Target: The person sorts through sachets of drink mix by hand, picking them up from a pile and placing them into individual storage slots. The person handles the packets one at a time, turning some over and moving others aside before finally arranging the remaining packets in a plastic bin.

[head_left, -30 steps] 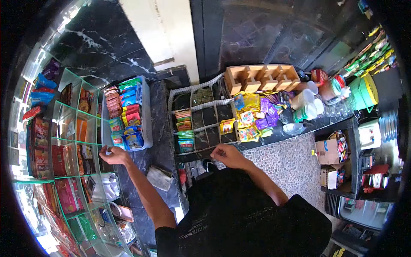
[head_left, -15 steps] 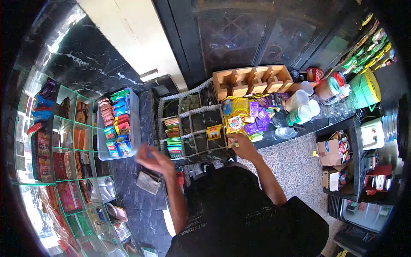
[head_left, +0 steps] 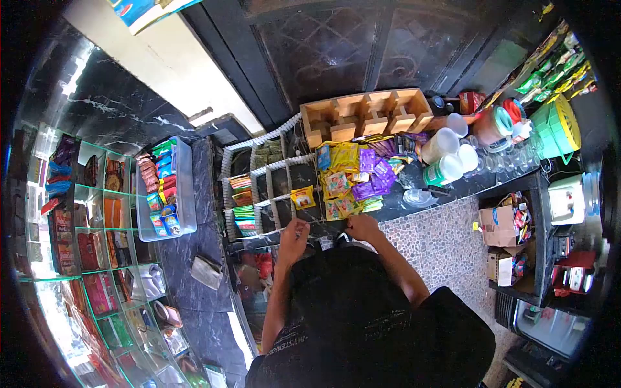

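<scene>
My left hand is at the counter's front edge, just below a yellow sachet lying in a divided rack. Its fingers are curled together; anything between them is too small to make out. My right hand is beside the near end of a pile of yellow sachets, its fingers bent inward and their grip partly hidden. Purple sachets lie against the yellow ones. Green sachets and orange-brown sachets fill compartments on the rack's left side.
Behind the sachets stands a wooden compartment box. White-lidded jars and a green bucket are to the right. A clear plastic bin of packets sits left, beside glass shelving. A cardboard box is on a lower shelf.
My left hand has moved right, from near the plastic bin to below the yellow sachet. My right hand has drawn slightly back from the pile's near edge. The camera view has shifted.
</scene>
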`<state>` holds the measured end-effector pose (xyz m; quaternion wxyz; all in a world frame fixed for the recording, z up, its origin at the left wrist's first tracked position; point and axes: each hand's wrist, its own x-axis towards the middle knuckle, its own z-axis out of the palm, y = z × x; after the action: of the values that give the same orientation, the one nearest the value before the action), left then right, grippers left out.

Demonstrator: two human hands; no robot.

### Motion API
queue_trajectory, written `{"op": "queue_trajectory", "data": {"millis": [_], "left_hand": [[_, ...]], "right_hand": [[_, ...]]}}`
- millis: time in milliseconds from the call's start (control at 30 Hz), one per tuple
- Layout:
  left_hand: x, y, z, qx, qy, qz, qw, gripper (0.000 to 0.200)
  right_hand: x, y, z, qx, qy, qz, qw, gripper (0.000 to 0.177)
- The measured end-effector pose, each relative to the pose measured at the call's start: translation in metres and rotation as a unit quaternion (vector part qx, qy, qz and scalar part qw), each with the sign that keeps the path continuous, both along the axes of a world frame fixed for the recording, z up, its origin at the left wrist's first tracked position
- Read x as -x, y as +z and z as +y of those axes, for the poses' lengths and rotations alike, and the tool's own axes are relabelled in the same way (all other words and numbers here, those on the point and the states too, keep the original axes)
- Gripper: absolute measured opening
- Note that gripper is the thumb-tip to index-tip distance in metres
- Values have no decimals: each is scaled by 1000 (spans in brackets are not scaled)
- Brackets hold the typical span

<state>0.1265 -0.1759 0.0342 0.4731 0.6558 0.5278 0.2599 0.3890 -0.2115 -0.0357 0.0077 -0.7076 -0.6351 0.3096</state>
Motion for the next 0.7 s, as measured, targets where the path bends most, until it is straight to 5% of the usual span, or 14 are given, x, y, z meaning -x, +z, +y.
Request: {"op": "queue_trajectory", "data": {"millis": [233, 300, 400, 700], "left_hand": [[-26, 7, -13, 37, 48, 16, 998, 20], [-32, 6, -16, 31, 53, 17, 998, 18], [-37, 7, -18, 15, 48, 32, 998, 17], [-36, 13, -17, 9, 46, 15, 999, 17]], "right_hand": [[-2, 17, 0, -68, -71, 111, 989, 27], [3, 13, 7, -228, 5, 116, 967, 31], [7, 2, 35, -183, 114, 120, 969, 31], [5, 10, 64, -259, 73, 78, 960, 45]]}}
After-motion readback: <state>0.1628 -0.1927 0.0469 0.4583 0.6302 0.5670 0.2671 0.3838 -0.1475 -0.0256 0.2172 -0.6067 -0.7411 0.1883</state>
